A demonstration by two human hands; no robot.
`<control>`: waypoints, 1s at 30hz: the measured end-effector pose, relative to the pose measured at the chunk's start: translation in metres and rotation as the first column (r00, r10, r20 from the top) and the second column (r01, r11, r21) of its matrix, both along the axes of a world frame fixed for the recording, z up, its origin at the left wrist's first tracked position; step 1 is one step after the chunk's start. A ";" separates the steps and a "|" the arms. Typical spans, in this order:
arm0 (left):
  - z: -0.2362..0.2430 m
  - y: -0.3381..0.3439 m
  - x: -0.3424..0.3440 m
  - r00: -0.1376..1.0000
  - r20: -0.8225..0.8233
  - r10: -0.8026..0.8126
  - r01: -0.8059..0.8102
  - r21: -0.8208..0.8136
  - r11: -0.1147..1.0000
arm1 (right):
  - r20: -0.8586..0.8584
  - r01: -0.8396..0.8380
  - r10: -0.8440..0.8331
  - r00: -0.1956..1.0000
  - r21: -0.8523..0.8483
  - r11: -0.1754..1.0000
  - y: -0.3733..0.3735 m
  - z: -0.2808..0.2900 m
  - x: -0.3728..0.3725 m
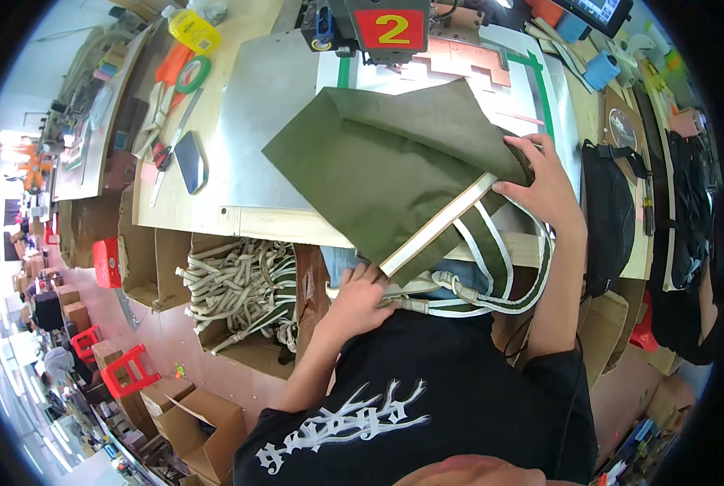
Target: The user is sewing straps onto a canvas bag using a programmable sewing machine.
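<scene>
An olive-green fabric panel (378, 170), partly folded over at its far side, lies across the front of the metal work plate and hangs over the table's edge toward me. A cream strip (439, 225) runs along its near edge. My left hand (357, 301) is closed at the strip's lower left end, its fingertips partly hidden by the cloth. At the strip's upper right end my right hand (544, 182) pinches the fabric, thumb and fingers bent around the edge. White-and-green straps (504, 306) with a knot loop below the panel across my lap.
A machine head (378, 32) with a red plate stands over the metal plate (265, 121). Left on the table lie a phone (190, 162), green tape (193, 74) and a yellow bottle (192, 32). A box of cream straps (240, 296) stands below; a black bag (609, 219) is at right.
</scene>
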State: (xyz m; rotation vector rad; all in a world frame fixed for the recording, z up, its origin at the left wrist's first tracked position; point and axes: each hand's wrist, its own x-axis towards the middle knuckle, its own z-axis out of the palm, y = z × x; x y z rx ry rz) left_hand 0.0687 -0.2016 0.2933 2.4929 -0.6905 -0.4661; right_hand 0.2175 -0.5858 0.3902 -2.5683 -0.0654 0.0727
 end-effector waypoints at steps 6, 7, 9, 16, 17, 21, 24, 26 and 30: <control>-0.012 -0.005 -0.004 0.986 0.041 -0.164 0.165 -0.028 0.986 | 0.078 0.003 -0.004 0.997 0.019 1.000 -0.003 -0.008 -0.012; -0.012 -0.008 -0.006 0.991 0.050 -0.121 0.126 -0.115 0.985 | 0.081 0.005 -0.007 0.997 0.021 1.000 -0.002 -0.007 -0.012; -0.006 -0.010 -0.007 0.995 0.020 -0.099 0.101 -0.158 0.982 | 0.059 0.030 -0.032 0.998 0.037 0.999 -0.001 -0.005 -0.010; 0.003 -0.029 -0.003 0.988 -0.054 -0.146 0.134 -0.182 0.974 | 0.036 0.055 -0.055 0.998 0.011 0.998 0.002 -0.003 -0.005; -0.003 -0.033 -0.002 0.987 -0.081 -0.137 0.127 -0.116 0.985 | 0.032 0.064 -0.064 0.997 -0.008 0.998 0.003 -0.002 -0.006; 0.007 -0.053 0.002 0.983 -0.078 -0.169 0.154 -0.167 0.974 | 0.040 0.070 -0.069 0.997 -0.021 0.997 0.003 -0.007 -0.009; 0.008 -0.073 0.003 0.947 0.043 -0.317 0.311 -0.355 0.881 | -0.007 0.085 -0.085 0.996 -0.039 0.996 0.008 0.001 -0.007; 0.021 -0.099 0.003 0.945 0.068 -0.320 0.312 -0.478 0.821 | 0.014 0.068 -0.068 0.998 0.007 0.998 0.005 -0.009 -0.007; 0.017 -0.133 0.011 0.928 0.170 -0.332 0.372 -0.489 0.789 | -0.082 0.042 -0.029 0.996 0.165 0.985 -0.004 -0.010 0.001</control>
